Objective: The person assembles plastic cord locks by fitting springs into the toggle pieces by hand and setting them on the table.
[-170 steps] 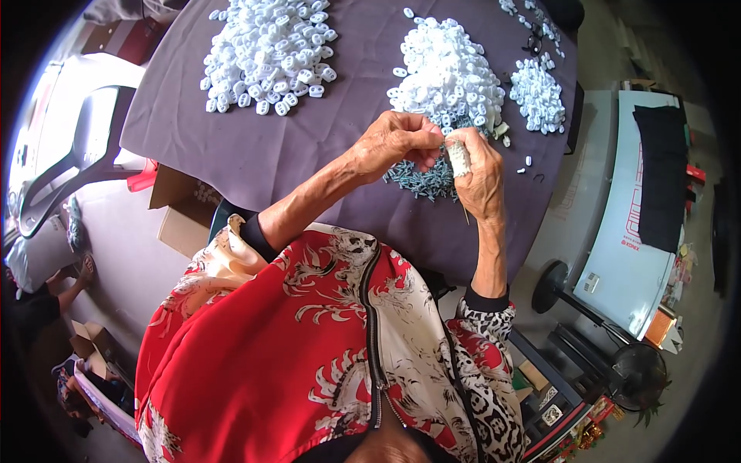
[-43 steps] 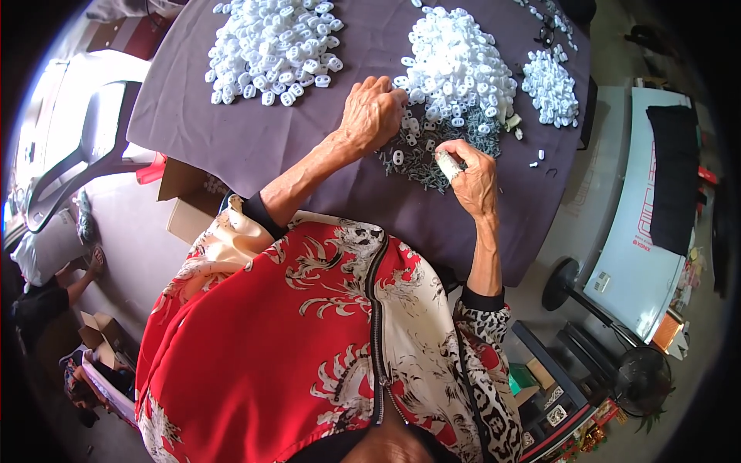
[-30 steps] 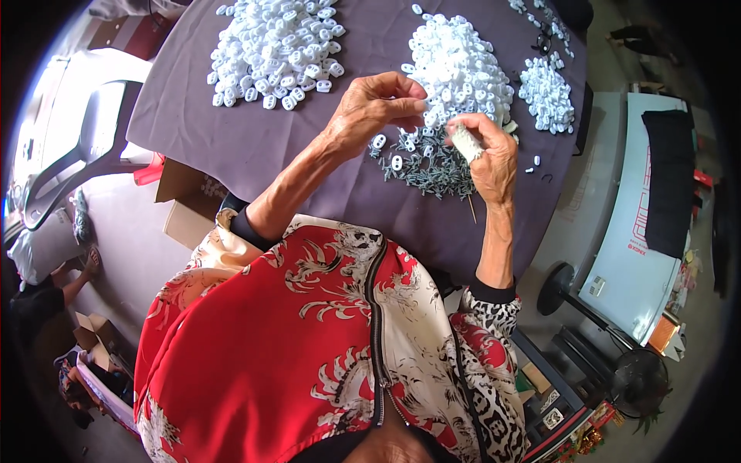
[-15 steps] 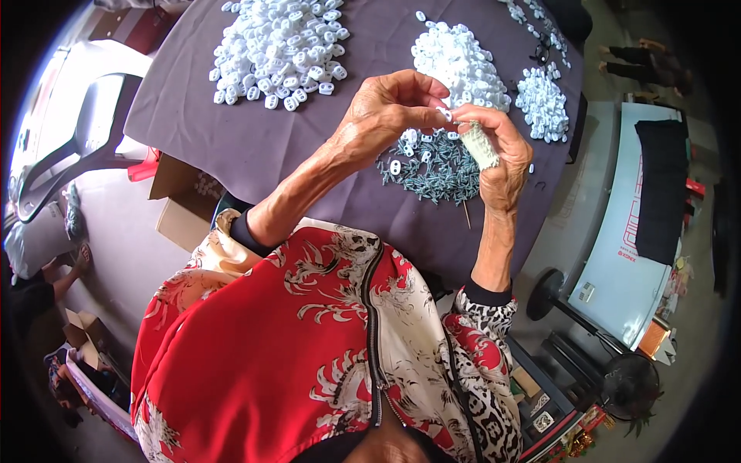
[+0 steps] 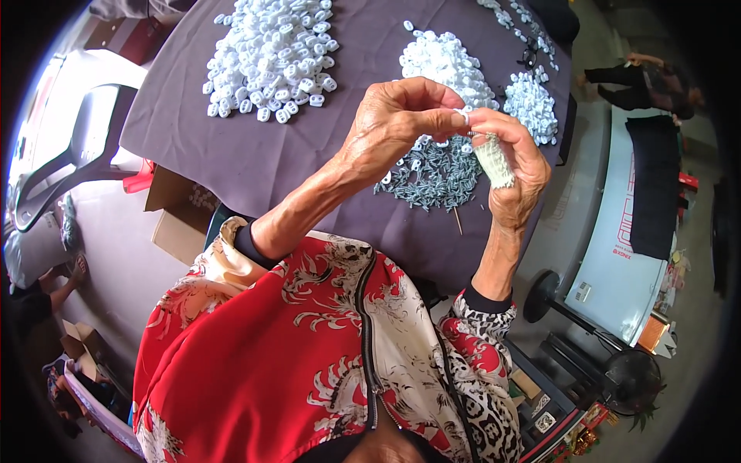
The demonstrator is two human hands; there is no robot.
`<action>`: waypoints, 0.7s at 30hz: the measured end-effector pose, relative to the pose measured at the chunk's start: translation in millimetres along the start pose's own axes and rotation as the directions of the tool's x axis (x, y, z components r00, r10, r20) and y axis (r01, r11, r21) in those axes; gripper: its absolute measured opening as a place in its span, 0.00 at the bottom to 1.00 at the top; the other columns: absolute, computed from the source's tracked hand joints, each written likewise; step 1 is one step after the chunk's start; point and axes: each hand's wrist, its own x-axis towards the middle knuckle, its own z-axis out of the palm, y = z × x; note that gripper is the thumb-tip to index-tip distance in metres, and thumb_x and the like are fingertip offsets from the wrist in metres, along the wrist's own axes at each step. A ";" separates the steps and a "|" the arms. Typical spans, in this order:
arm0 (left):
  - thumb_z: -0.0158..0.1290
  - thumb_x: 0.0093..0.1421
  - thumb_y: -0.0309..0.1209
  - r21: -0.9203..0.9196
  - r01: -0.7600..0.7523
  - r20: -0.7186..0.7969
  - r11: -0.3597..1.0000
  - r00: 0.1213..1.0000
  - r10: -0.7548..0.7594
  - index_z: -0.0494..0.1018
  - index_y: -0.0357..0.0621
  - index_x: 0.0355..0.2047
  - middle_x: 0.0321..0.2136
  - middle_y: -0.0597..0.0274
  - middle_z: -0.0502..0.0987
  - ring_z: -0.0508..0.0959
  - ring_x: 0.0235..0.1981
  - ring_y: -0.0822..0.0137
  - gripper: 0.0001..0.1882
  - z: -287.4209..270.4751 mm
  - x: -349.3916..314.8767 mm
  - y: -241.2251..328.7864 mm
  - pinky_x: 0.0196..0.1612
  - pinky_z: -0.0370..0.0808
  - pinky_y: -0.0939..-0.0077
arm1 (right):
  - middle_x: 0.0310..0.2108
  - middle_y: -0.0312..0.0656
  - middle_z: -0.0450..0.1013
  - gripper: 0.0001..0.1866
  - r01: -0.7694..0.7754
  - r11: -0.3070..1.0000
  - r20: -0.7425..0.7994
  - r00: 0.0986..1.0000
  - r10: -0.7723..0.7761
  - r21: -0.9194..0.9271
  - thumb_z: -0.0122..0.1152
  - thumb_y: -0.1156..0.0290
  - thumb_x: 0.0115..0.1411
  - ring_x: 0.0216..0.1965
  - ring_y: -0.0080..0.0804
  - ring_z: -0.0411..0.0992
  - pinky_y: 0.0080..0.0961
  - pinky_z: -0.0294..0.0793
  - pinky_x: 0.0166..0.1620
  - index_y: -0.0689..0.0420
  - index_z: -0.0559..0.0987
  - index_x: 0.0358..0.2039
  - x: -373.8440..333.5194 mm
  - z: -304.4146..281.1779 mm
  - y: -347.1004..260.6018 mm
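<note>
Where the purple-covered tabletop [image 5: 231, 154] spreads beneath you, three heaps of white plastic pieces [image 5: 270, 50] lie beyond a grey pile of small metal parts [image 5: 432, 174]. Your left hand [image 5: 394, 127] pinches a tiny white piece [image 5: 461, 116] above that pile; your right hand [image 5: 513, 166] is curled around a white stack [image 5: 492, 158], partly hiding it.

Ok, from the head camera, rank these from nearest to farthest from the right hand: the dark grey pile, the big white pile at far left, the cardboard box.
1. Dark grey pile, just left of the right hand.
2. Big white pile, up on the table's far left.
3. Cardboard box, off the table's left edge.
</note>
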 end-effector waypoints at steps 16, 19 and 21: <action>0.52 0.55 0.26 -0.176 -0.083 -0.032 0.981 0.996 0.079 0.72 0.31 0.38 0.29 0.57 0.76 0.75 0.30 0.71 0.12 30.9 4.0 10.3 0.38 0.73 0.79 | 0.33 0.44 0.74 0.07 0.295 0.808 0.037 0.946 -0.322 -0.510 0.55 0.81 0.46 0.34 0.37 0.73 0.26 0.72 0.37 0.62 0.75 0.29 11.8 -15.7 -30.2; 0.52 0.54 0.25 -0.323 -0.014 0.063 0.946 0.997 0.036 0.72 0.31 0.38 0.28 0.57 0.76 0.75 0.28 0.71 0.12 29.3 9.3 10.3 0.36 0.73 0.79 | 0.34 0.50 0.72 0.16 0.201 0.959 0.077 0.979 -0.189 -0.201 0.45 0.67 0.51 0.37 0.32 0.71 0.20 0.68 0.41 0.69 0.71 0.32 14.9 -29.8 -31.8; 0.52 0.54 0.25 -0.344 0.009 0.056 0.939 0.998 0.011 0.72 0.31 0.39 0.26 0.57 0.75 0.75 0.27 0.71 0.12 29.4 8.5 13.8 0.34 0.73 0.78 | 0.29 0.45 0.74 0.09 0.058 0.965 0.005 0.998 -0.059 -0.255 0.49 0.82 0.45 0.33 0.29 0.73 0.21 0.71 0.38 0.64 0.73 0.30 23.6 -29.0 -45.5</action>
